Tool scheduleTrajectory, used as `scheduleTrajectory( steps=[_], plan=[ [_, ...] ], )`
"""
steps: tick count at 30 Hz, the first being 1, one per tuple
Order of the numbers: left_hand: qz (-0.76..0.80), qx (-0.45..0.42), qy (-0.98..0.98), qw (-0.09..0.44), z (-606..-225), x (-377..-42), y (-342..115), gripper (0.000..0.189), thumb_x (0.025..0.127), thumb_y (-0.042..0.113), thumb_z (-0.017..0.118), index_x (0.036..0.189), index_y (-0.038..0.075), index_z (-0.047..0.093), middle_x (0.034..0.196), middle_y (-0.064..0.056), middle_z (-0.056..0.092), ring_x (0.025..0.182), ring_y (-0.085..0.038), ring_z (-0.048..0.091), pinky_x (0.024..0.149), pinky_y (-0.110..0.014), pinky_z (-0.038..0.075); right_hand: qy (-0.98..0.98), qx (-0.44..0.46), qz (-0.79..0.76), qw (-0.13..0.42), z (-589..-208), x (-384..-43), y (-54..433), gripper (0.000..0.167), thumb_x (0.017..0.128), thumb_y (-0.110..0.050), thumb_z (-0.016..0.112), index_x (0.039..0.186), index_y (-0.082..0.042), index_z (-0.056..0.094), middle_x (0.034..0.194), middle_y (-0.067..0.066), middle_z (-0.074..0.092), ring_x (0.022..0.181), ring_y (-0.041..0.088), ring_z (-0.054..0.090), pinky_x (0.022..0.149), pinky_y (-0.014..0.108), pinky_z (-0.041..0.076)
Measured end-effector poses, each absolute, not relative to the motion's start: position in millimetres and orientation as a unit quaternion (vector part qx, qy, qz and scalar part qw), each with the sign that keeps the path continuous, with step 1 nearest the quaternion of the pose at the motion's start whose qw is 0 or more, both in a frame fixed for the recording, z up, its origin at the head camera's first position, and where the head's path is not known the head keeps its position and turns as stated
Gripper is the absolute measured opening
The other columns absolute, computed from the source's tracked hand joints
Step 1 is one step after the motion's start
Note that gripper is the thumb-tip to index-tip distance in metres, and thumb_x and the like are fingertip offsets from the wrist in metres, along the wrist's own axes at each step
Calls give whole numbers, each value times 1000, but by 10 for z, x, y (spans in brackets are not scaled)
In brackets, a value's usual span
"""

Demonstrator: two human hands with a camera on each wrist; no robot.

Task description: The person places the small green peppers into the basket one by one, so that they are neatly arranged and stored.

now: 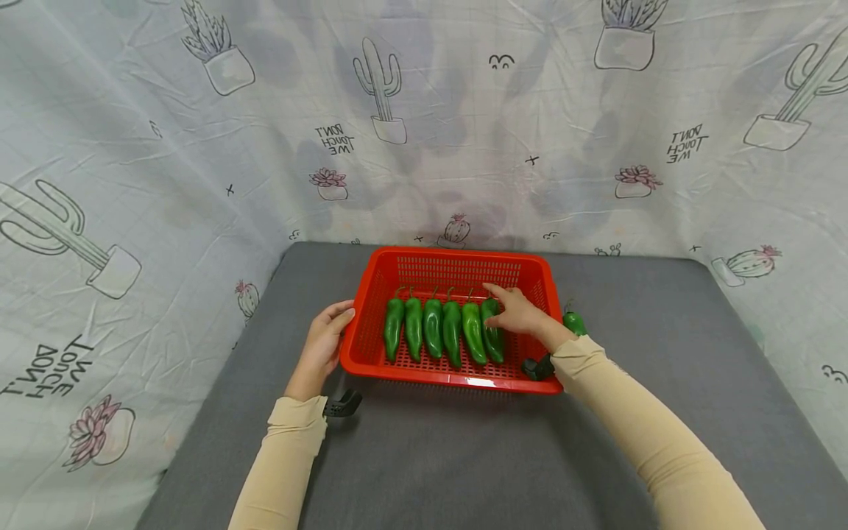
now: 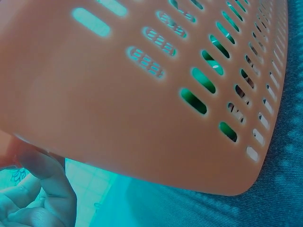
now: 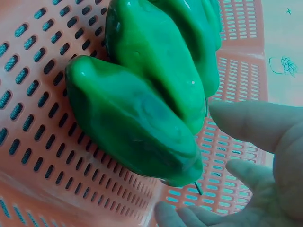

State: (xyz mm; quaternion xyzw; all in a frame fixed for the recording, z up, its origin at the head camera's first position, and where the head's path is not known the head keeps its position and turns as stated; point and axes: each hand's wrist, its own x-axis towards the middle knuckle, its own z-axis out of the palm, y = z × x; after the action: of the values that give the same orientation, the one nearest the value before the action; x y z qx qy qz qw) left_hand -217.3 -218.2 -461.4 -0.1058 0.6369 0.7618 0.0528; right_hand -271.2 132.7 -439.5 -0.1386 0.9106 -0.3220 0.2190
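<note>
A red plastic basket [image 1: 457,255] holds a row of several green peppers [image 1: 433,327], stems towards the far side. My left hand [image 1: 323,344] grips the basket's left rim; in the left wrist view its curled fingers [image 2: 57,189] show at the edge of the perforated wall [image 2: 118,113]. Inside the basket, my right hand [image 1: 520,315] hovers over the stem end of the rightmost pepper [image 1: 493,344]. In the right wrist view, thumb and fingers [image 3: 248,175] are spread apart around the stem end of that pepper [image 3: 132,120], with a gap between.
Another green pepper [image 1: 574,322] lies on the grey tabletop [image 1: 457,464] just outside the basket's right wall, partly hidden by my right forearm. A white curtain [image 1: 457,147] printed with cacti hangs behind and along both sides of the table.
</note>
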Motion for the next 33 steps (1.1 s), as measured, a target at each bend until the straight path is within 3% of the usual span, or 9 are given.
scheduleTrajectory(
  steps=[11, 18, 26, 33],
  plan=[
    [764, -104, 634, 52, -4608, -2165, -2186, 38, 98, 12, 51, 132, -3, 44, 94, 4, 61, 81, -9, 62, 71, -24, 55, 918, -118, -365, 98, -4296, -2709, 1339, 70, 87, -16, 65, 146, 0, 29, 147, 25, 30, 136, 41, 29, 106, 57, 31],
    [766, -104, 632, 60, -4587, -2158, -2185, 41, 98, 14, 51, 134, -3, 42, 93, 5, 62, 81, -9, 62, 72, -25, 55, 894, -109, -427, 78, -4082, -2691, 1448, 67, 91, -18, 62, 147, -4, 27, 149, 21, 32, 136, 38, 31, 108, 54, 30],
    [761, -103, 638, 57, -4597, -2173, -2190, 40, 98, 14, 51, 133, -3, 43, 94, 5, 61, 81, -9, 62, 72, -25, 55, 870, -117, -479, 22, -3724, -2587, 1835, 69, 94, -24, 60, 148, -2, 23, 151, 22, 28, 139, 38, 27, 114, 49, 22],
    [765, -99, 634, 52, -4607, -2181, -2199, 38, 98, 12, 51, 132, -4, 44, 92, 5, 62, 80, -9, 63, 71, -25, 55, 897, -94, -431, -19, -3788, -2307, 2345, 63, 95, -21, 58, 145, 2, 28, 146, 27, 33, 133, 44, 32, 108, 56, 28]
  ],
)
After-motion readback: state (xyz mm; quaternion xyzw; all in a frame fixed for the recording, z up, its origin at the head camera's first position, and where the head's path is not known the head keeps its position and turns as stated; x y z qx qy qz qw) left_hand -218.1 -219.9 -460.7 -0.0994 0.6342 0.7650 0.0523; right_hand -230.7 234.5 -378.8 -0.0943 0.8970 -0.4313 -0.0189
